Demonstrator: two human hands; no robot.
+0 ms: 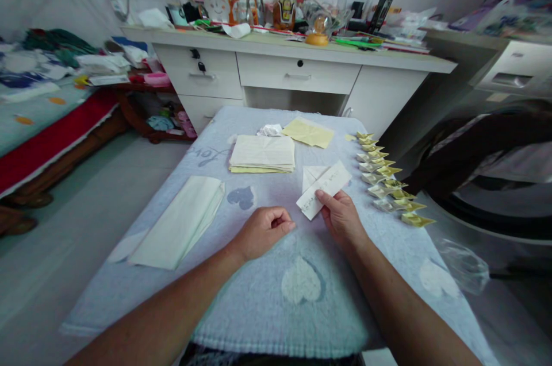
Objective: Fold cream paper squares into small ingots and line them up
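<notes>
My right hand [341,214] pinches a narrow folded strip of white paper [324,189] with faint marks on it, thumb on top. Partly behind that strip lies another folded white paper [311,175]. My left hand [264,232] is closed just to the left, fingers curled and thumb against them, apart from the paper; nothing shows in it. Beyond the hands sits a stack of white and yellow sheets [262,153], with a yellow sheet [309,132] and a crumpled white paper [270,130] behind it. Several small folded paper boats [382,175] line the right side.
A blue cloth with hearts covers the table [259,297]. A long folded pale paper [179,222] lies on its left. Behind stands a cluttered white desk [297,70]; a bed [56,107] is at left, a washing machine [487,170] and plastic bag [463,265] at right.
</notes>
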